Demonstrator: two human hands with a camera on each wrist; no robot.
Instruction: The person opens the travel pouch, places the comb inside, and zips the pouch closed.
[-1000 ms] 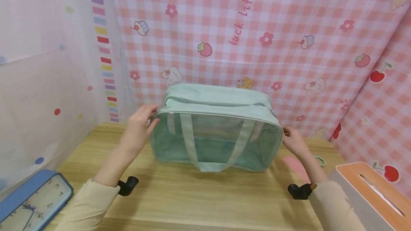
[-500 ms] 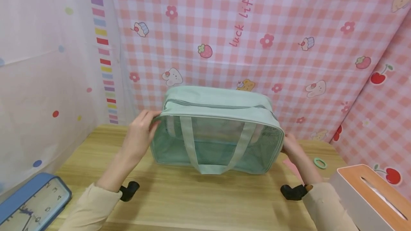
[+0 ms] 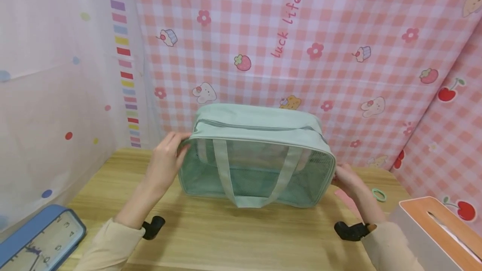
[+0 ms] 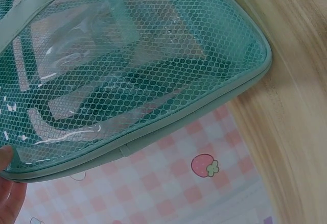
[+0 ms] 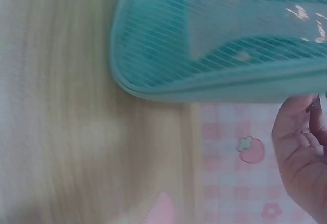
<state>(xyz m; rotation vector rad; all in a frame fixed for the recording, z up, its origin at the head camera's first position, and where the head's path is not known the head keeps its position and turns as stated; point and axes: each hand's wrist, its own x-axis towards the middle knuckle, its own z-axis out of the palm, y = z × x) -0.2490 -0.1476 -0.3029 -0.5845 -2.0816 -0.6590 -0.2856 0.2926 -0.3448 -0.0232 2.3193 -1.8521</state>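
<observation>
A mint-green bag (image 3: 260, 134) with a see-through mesh front stands on the table, a zipper (image 3: 244, 126) along its top and a strap handle (image 3: 251, 202) hanging down its front. My left hand (image 3: 165, 158) pinches the bag's upper left corner; in the left wrist view the thumb (image 4: 6, 156) lies on the front at the rim. At the right end, my right hand (image 3: 349, 181) is low beside the bag with fingers bent. The right wrist view shows its thumb and fingers pinching a small dark zipper pull (image 5: 310, 106), mostly hidden.
On the wooden table (image 3: 241, 237), a pink comb (image 3: 347, 200) lies by the right forearm, with a green ring (image 3: 379, 195) beyond it. A tissue box (image 3: 421, 229) stands at right, a blue clock (image 3: 45, 237) at left. Checked cloth (image 3: 256, 74) hangs close behind the bag.
My left fingers have closed onto the bag's corner. My right hand has moved down along the bag's right end. The bag stays in place; the head view has tilted slightly.
</observation>
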